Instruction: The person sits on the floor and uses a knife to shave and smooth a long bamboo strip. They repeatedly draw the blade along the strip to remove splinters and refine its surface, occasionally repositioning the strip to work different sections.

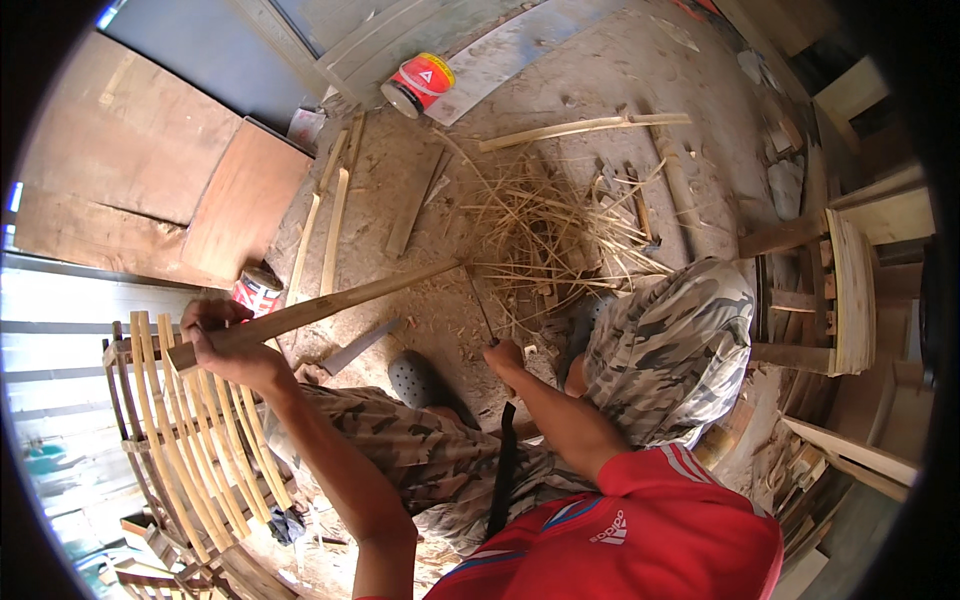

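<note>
Gripping the near end of a long bamboo strip (310,312), the left hand (225,345) has its fingers (200,318) clamped round it. The strip slants up toward a pile of shavings (545,230) on the dirt floor (600,80). The right hand (503,358), fingers curled shut, holds a thin blade (478,300) near the strip's far end.

Pale tan bamboo strip (330,305) in the left hand (222,345); beyond it a red-and-white can (418,84). Near the right hand (503,357), camouflage-patterned trousers (670,345) and straw-yellow shavings (545,230).
</note>
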### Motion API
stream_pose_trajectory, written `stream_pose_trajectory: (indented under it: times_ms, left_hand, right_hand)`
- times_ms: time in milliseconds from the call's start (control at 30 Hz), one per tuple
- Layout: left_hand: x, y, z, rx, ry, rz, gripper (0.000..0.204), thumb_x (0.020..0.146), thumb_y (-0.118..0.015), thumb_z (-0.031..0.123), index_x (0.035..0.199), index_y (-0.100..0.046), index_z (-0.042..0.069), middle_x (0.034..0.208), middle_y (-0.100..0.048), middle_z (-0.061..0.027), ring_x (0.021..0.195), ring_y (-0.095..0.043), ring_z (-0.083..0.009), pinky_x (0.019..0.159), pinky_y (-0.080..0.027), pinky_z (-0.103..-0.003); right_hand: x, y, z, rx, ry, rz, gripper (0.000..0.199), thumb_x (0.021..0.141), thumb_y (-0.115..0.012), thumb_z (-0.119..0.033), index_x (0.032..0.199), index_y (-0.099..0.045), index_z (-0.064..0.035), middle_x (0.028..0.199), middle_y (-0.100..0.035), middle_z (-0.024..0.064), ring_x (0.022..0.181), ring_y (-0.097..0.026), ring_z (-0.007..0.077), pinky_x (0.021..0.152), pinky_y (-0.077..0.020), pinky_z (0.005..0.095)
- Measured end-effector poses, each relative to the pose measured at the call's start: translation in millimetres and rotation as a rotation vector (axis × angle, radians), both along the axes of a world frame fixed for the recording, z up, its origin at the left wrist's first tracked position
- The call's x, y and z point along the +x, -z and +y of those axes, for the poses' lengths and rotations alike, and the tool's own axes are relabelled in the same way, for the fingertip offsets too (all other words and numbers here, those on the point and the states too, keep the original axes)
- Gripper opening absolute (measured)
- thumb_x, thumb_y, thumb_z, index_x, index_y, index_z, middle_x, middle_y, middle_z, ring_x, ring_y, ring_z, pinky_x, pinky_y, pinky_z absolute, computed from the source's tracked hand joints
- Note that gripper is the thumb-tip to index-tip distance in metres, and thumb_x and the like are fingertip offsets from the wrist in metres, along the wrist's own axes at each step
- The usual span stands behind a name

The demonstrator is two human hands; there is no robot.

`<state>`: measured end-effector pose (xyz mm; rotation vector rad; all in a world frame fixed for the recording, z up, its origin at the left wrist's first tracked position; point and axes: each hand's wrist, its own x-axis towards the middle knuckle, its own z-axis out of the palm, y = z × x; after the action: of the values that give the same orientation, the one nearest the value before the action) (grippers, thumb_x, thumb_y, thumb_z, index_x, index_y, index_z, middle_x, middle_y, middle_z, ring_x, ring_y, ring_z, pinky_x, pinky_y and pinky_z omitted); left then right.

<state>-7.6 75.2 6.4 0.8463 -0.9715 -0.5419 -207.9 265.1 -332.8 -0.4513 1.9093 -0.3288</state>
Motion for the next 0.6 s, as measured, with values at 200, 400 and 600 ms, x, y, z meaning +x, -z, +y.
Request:
stream_pose_trajectory:
  times_ms: [200, 400, 600]
  left_hand:
    - [6, -3, 10, 0.144, -0.357, -0.230, 0.076, 0.096, -0.024, 0.063, 0.088, -0.061, -0.002, 0.070, -0.056, -0.0087, 0.065, -0.054, -0.0168, 0.060, -0.045, -0.029]
    - [0, 1, 7, 0.096, -0.336, -0.149, 0.071, 0.094, -0.033, 0.064, 0.077, -0.054, -0.001, 0.069, -0.056, -0.0102, 0.066, -0.057, -0.0187, 0.060, -0.047, -0.030]
    - [-2, 2, 11, 0.040, -0.395, -0.182, 0.065, 0.096, -0.035, 0.058, 0.074, -0.053, -0.001, 0.068, -0.054, -0.0096, 0.060, -0.056, -0.0187, 0.055, -0.049, -0.031]
  right_hand:
    - [10, -58, -29, -0.176, -0.017, 0.065, 0.041, 0.089, -0.056, -0.034, 0.081, -0.065, 0.0048, 0.071, -0.067, 0.0153, 0.064, -0.064, 0.0311, 0.064, -0.0513, 0.0430]
    - [48, -120, -69, -0.748, -0.127, 0.239, 0.029, 0.081, -0.063, -0.030, 0.084, -0.064, -0.0009, 0.070, -0.063, 0.0197, 0.071, -0.064, 0.0383, 0.062, -0.0493, 0.0466]
    - [65, -182, -76, -0.994, -0.349, 0.211, 0.029, 0.078, -0.065, -0.031, 0.082, -0.064, -0.0026, 0.070, -0.063, 0.0200, 0.069, -0.063, 0.0393, 0.061, -0.0507, 0.0462]
